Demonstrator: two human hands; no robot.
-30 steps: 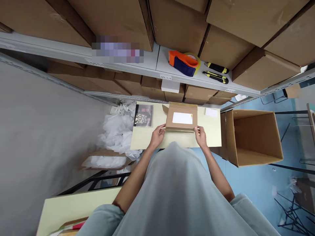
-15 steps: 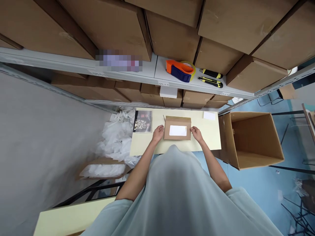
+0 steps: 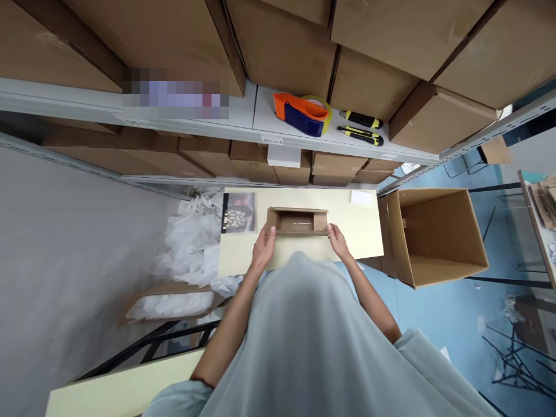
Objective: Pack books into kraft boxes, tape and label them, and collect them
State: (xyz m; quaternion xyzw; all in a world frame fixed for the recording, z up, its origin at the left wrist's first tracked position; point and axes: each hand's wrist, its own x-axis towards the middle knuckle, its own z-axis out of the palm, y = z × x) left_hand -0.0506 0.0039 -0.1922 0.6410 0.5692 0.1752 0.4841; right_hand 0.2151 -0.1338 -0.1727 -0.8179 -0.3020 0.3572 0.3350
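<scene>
Between my hands is a small brown cardboard box (image 3: 297,222), its open side turned up toward me so its inner walls and bottom show. My left hand (image 3: 264,245) is closed on the box's left end, thumb along the near corner. At the right end, my right hand (image 3: 337,240) pinches the edge of the box. To the left on the cream table (image 3: 365,231) lies a flat sheet with a dark printed picture (image 3: 238,213). A white slip of paper (image 3: 361,197) rests near the table's far right corner.
A shelf (image 3: 256,119) of cartons above the table holds an orange-and-blue tape dispenser (image 3: 300,114) and two box cutters (image 3: 361,134). A large open carton (image 3: 438,237) stands to the right. White packing material (image 3: 191,246) is heaped on the left.
The box has turned: its white label faced up before, and now its open inside does. Both hands have taken firmer hold of its ends. The view has shifted slightly.
</scene>
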